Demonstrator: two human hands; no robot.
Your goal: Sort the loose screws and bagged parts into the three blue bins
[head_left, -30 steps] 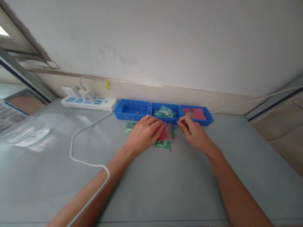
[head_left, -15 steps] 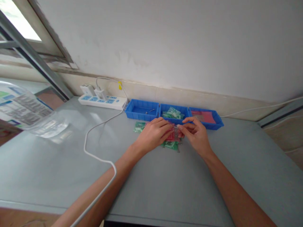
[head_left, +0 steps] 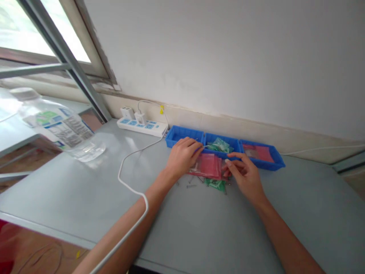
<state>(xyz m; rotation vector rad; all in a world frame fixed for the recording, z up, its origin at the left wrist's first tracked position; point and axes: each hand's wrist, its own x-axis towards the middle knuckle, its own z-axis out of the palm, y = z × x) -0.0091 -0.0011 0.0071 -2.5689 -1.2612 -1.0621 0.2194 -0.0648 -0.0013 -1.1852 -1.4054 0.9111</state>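
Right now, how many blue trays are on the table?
3, side by side by the wall: the left tray near the left hand, the middle tray with green bags, the right tray with a red bag.

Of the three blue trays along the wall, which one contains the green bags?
The middle blue tray holds the green bags. The right blue tray holds a red bag, and the left blue tray holds no bags.
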